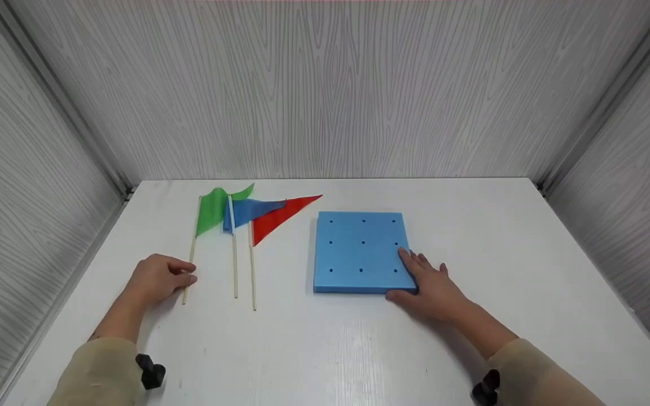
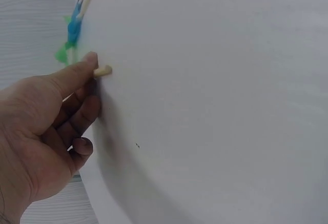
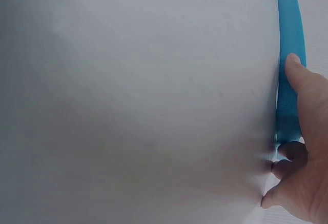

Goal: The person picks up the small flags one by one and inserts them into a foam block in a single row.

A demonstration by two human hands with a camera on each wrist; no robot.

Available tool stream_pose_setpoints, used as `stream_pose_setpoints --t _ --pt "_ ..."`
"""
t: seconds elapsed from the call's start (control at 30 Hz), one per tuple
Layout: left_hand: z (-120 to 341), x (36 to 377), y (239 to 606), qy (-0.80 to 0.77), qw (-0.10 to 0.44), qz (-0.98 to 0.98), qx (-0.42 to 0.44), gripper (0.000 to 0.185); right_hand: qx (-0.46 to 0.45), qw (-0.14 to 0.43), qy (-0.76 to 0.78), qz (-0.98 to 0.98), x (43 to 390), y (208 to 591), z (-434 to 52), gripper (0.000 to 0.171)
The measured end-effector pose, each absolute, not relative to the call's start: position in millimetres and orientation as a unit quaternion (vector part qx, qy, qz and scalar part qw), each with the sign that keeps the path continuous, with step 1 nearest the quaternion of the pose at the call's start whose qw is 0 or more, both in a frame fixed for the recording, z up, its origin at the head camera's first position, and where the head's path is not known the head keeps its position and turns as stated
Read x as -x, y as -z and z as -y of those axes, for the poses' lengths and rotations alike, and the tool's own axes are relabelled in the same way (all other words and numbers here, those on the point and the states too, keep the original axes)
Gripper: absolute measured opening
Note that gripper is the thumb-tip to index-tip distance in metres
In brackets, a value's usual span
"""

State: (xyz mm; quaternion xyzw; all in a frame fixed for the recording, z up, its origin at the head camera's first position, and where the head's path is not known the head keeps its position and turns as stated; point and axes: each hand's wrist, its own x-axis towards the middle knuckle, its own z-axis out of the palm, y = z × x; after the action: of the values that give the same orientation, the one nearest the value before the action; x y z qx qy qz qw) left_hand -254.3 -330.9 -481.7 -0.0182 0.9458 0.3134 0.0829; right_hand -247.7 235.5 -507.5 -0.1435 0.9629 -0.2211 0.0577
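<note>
The lower end of the green flag's stick [image 1: 188, 279] is pinched by the left hand [image 1: 158, 277] between thumb and curled fingers; in the left wrist view the blunt stick tip [image 2: 103, 70] is seen protruding just past the thumb [image 2: 77, 74], with the remaining fingers folded toward the palm. The green flag [image 1: 212, 210] is laid flat on the white table [image 1: 325, 349], cloth pointing away from the person, stick running back toward the hand. Just beside it, to the right, a blue flag [image 1: 249, 211] and a red flag [image 1: 280, 217] are laid roughly parallel, their cloths overlapping one another at the far end; neither is touched. The right hand [image 1: 432, 287] is rested on the near right corner of the blue foam board [image 1: 359, 251], fingers extended over the top face and the thumb pressed against the near edge; in the right wrist view the thumb [image 3: 300, 78] is seen against the board's blue side [image 3: 289, 24], so the corner is held lightly rather than gripped hard. The board is lying flat near the table's middle, well apart from the left hand, and nine small holes in a three-by-three grid are visible in it. Grey wood-grain panels [image 1: 325, 84] enclose the table on three sides.
</note>
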Motion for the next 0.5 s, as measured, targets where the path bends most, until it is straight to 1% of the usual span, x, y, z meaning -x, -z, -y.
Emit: stream_pose_setpoints --t 0.3,0.5 --pt "331.1 256.2 480.3 -0.34 0.096 -0.935 0.034 0.031 0.15 0.051 0.221 -0.962 248.5 508.2 -236.7 0.104" --pt "330.2 254.7 479.3 -0.35 0.095 -0.931 0.044 0.031 0.143 0.056 0.217 -0.964 249.3 509.3 -236.1 0.105"
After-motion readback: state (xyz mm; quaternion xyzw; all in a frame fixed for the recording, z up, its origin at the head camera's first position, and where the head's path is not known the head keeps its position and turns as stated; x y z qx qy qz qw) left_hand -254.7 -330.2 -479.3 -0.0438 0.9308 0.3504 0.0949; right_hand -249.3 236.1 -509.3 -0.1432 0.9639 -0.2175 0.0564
